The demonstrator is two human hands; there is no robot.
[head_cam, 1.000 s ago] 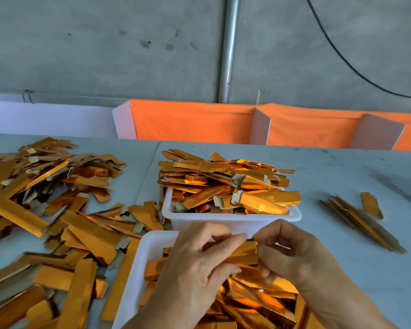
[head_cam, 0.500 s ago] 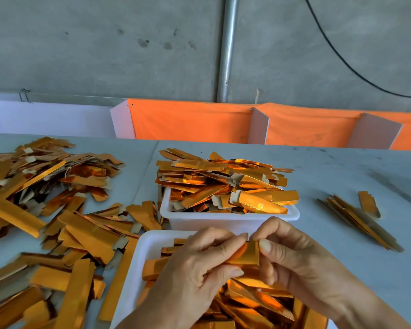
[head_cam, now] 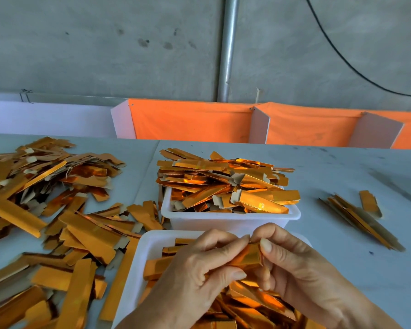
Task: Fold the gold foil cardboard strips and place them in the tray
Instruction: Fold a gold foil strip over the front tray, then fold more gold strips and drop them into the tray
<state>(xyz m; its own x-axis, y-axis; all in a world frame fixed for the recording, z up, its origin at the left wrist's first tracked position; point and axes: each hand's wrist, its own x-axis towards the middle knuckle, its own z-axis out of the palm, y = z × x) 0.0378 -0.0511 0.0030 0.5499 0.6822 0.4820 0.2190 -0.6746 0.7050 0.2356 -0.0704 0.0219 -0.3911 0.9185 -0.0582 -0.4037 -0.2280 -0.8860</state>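
Step in hand, as I read it: creasing one shiny gold foil cardboard strip (head_cam: 248, 256) over the near white plastic tray (head_cam: 150, 243).

Left hand (head_cam: 195, 276): fingers curled round the strip's left part, thumb underneath, forefinger laid along the top edge. Right hand (head_cam: 301, 274): thumb and forefinger pinch the strip's right end, remaining fingers curled below it. Both have a firm hold on the same strip, fingertips almost meeting at its top edge.

To do it well: keep the pinch right at the fold line, press thumb against forefinger along the whole edge so the crease runs straight, don't let the foil face buckle.

Strip sits between the two hands, directly above the near tray's pile of folded pieces, so release is a short drop. The far white tray (head_cam: 223, 220), just behind, is heaped over its rim. Loose unfolded gold strips (head_cam: 86, 236) lie on the grey table (head_cam: 342, 176) left of the trays, a small bundle (head_cam: 356, 217) to the right.
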